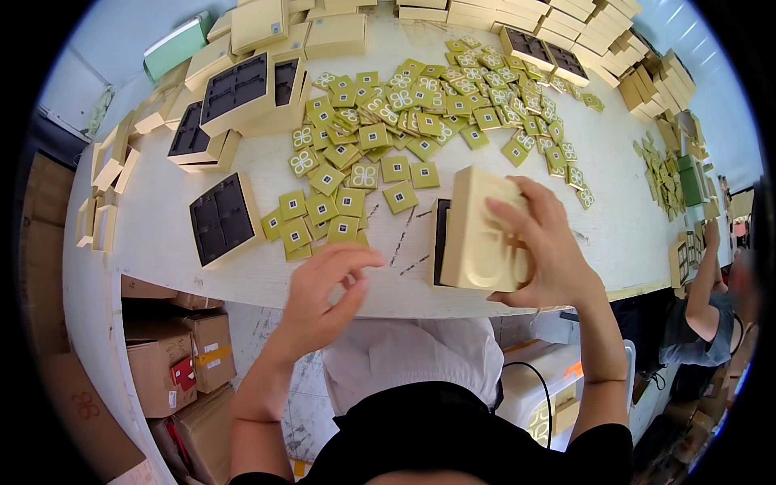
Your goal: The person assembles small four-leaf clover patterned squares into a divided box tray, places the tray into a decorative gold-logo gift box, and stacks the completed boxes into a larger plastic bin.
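My right hand point(550, 242) is wrapped round a cream box lid point(477, 234) with a raised pattern on its face. The lid is tilted over a cream box base point(435, 271), whose black insert point(440, 234) shows along the left side; the rest of the base is hidden. To the left, my left hand point(327, 295) hovers at the table's near edge, its fingers loosely bent and apart, holding nothing. Just beyond it lie flat green square packets point(343, 228), part of a large loose pile point(420, 121) of them.
An open box with a black divided insert point(222, 218) lies at left, near more open boxes point(238, 89). Stacked cream boxes point(335, 36) line the far side of the white table point(153, 234). Cardboard cartons point(162, 364) stand below. Another person point(707, 315) is at far right.
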The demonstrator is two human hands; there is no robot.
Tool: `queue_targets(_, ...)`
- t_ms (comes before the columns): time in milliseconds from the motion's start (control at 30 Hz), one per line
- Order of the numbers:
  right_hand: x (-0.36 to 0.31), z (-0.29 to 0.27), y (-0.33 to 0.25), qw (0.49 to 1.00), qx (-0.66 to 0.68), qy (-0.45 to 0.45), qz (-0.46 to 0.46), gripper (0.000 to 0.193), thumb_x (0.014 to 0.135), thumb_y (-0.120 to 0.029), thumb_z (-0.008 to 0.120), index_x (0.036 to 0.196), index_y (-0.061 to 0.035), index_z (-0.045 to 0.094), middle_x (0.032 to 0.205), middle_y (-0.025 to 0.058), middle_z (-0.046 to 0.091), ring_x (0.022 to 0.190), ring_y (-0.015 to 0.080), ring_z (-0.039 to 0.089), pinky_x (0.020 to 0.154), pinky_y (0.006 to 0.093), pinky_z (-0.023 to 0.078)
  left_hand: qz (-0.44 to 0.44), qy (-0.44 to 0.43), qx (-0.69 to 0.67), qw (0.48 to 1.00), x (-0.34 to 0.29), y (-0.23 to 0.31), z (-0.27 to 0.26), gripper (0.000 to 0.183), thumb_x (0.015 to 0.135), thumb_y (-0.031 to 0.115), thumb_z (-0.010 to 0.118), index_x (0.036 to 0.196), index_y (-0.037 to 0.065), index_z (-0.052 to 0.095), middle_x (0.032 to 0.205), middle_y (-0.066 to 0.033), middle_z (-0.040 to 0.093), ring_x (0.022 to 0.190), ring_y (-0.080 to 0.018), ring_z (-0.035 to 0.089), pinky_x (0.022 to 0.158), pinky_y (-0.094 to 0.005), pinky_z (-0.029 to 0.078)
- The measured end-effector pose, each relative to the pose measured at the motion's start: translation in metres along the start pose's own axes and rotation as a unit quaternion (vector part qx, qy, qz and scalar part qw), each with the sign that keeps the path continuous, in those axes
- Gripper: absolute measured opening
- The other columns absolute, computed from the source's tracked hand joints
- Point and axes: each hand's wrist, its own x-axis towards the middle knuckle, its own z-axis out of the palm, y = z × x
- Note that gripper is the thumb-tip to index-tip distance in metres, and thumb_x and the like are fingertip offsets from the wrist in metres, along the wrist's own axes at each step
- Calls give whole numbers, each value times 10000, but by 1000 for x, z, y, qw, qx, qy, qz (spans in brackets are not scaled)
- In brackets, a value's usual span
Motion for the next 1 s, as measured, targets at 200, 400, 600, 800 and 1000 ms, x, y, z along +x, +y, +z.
queue_targets(200, 4, 15, -3, 996, -4, -83, 14, 928, 493, -356, 845, 1341, -208, 500, 1349, 219, 369, 1225, 399, 390, 1011, 495, 321, -116, 12, -129, 985, 10, 0, 46, 416, 828, 86, 628, 1229, 39, 530, 1115, -101, 593, 808, -151, 614, 684, -279, 508)
queue_targets(400, -2, 36, 3, 996, -30, -90, -3, 948, 505, -384, 841, 1364, -232, 472, 1366, 218, 352, 1251, 388, 362, 1014, 499, 320, -157, -33, -73, 984, 19, -1, 74, 543, 806, 38, 650, 1305, 11, 439, 1230, -119, 559, 779, -123, 604, 680, -260, 512)
queue_targets(600, -18, 43, 37, 972, 231, 34, 38, 1021, 560, -449, 834, 1409, -107, 382, 1395, 243, 323, 1296, 426, 316, 1047, 510, 307, -194, -16, -122, 973, 23, -1, 71, 626, 790, 76, 679, 1338, 17, 382, 1185, -144, 585, 743, -159, 600, 660, -279, 516)
queue_targets(800, -48, 60, 13, 974, 143, 52, 167, 1052, 567, -404, 861, 1413, -56, 341, 1370, 260, 317, 1278, 417, 340, 1030, 471, 365, -176, -43, -114, 977, 23, 2, 77, 621, 778, 46, 673, 1327, -6, 387, 1181, -160, 583, 844, -177, 610, 756, -286, 512)
queue_targets(1000, -116, 93, -28, 897, 186, 330, 227, 876, 622, -242, 873, 1341, -38, 416, 1231, 191, 441, 1165, 343, 457, 967, 390, 419, -91, -113, -304, 942, 4, -3, 128, 678, 761, -30, 646, 1357, 21, 327, 1372, -158, 342, 1146, -268, 521, 968, -372, 439)
